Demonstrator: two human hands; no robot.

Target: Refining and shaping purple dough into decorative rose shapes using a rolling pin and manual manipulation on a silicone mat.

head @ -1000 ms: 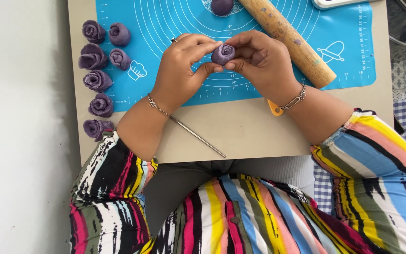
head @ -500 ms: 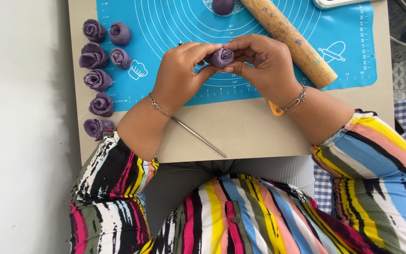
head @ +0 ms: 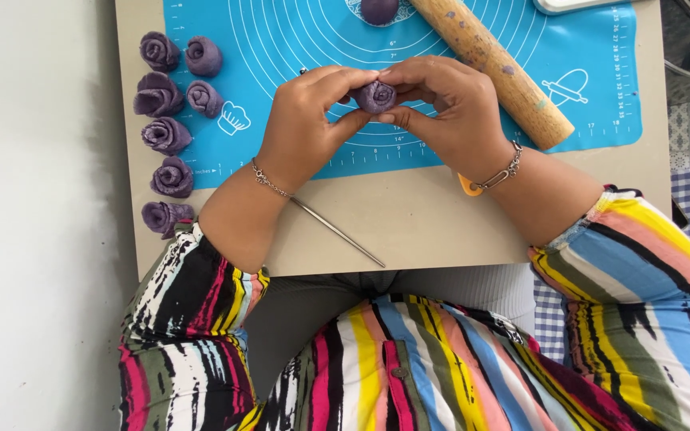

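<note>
dough roll [head: 376,96]: dusky purple, pinched between the fingertips of both hands
rosettes [head: 171,120]: same purple, left of the fingers
mat [head: 281,48]: bright blue under the fingers, white rings and small white drawings
rolling pin [head: 493,68]: tan wood with purple smears, right of the fingers
board [head: 409,215]: beige
sleeves [head: 648,279]: stripes of yellow, blue, pink, black, white
bracelets [head: 505,169]: silver
</note>
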